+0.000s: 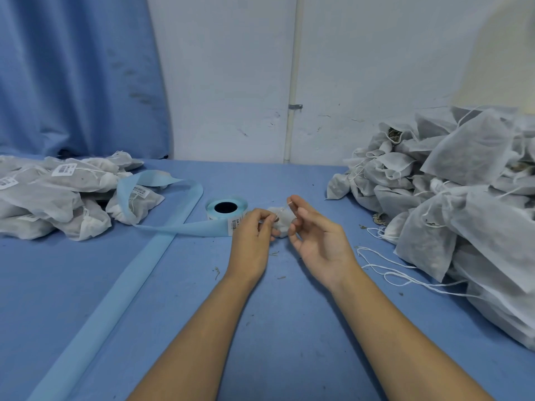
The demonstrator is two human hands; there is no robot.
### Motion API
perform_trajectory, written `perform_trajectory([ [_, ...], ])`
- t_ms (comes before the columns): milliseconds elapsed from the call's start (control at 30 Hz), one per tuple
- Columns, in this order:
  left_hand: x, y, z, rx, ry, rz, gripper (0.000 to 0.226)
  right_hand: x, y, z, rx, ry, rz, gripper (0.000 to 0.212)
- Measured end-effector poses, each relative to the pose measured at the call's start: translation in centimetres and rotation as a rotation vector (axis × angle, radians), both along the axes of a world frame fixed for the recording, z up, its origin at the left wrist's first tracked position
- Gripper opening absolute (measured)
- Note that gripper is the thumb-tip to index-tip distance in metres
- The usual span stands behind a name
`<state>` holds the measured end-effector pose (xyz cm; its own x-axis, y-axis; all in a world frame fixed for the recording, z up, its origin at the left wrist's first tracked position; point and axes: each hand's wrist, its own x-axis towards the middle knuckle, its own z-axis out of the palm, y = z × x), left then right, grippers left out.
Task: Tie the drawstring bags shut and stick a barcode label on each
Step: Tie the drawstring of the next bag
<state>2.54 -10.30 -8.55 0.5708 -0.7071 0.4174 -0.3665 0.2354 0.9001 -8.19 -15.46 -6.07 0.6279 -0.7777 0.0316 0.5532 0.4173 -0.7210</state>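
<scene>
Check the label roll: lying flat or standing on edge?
Lying flat: the label roll rests on the blue table with its dark core hole facing up, liner strip trailing left.
</scene>
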Motion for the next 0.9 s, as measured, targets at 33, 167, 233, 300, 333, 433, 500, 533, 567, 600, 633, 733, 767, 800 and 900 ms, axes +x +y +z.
perform_trajectory([
  [33,-0.01,0.01,-0.02,0.014,-0.003,0.000,0.014,0.01,0.04,0.04,0.018,-0.018,0.001,0.020],
  [167,-0.01,-0.05,0.01,0.072,0.013,-0.009,0.015,0.21,0.03,0.08,0.045,-0.042,-0.024,0.016],
  [233,0.03,-0.08,0.04,0.109,0.027,-0.011,0.016,0.19,-0.04,0.10,0.051,-0.047,-0.037,0.015],
  [300,0.03,-0.13,0.06,0.142,0.023,-0.006,0.016,0.13,-0.11,0.08,0.048,-0.043,-0.052,0.015],
  [333,-0.02,-0.14,0.05,0.154,0.014,-0.002,0.017,0.12,-0.13,0.07,0.044,-0.039,-0.057,0.015],
  [433,-0.17,-0.06,0.13,0.174,-0.002,0.002,0.017,0.09,-0.12,0.14,0.034,-0.037,-0.062,0.015],
  [500,-0.20,0.08,0.10,0.188,-0.055,-0.006,0.013,-0.02,-0.14,0.28,0.032,-0.053,-0.060,0.014],
  [533,-0.19,0.17,0.07,0.209,-0.135,0.007,0.013,-0.10,-0.15,0.34,0.032,-0.058,-0.059,0.014],
  [567,-0.16,0.24,0.00,0.237,-0.257,0.045,0.016,-0.18,-0.17,0.39,0.035,-0.062,-0.057,0.014],
  [600,-0.08,0.33,-0.16,0.254,-0.403,0.102,0.021,-0.25,-0.15,0.44,0.042,-0.067,-0.055,0.015],
  [633,0.00,0.31,-0.28,0.251,-0.551,0.163,0.027,-0.30,-0.13,0.45,0.049,-0.075,-0.051,0.016],
  [733,0.18,-0.09,-0.55,0.204,-0.825,0.282,0.032,-0.31,0.04,0.57,0.073,-0.116,-0.021,0.019],
  [767,0.29,-0.23,-0.60,0.179,-0.824,0.308,0.028,-0.28,0.08,0.62,0.086,-0.131,-0.013,0.020],
  [800,0.42,-0.30,-0.61,0.144,-0.787,0.326,0.023,-0.26,0.09,0.65,0.102,-0.147,-0.009,0.020],
  [900,0.66,-0.09,-0.22,-0.013,-0.603,0.315,0.012,-0.30,0.07,0.69,0.136,-0.190,-0.005,0.020],
])
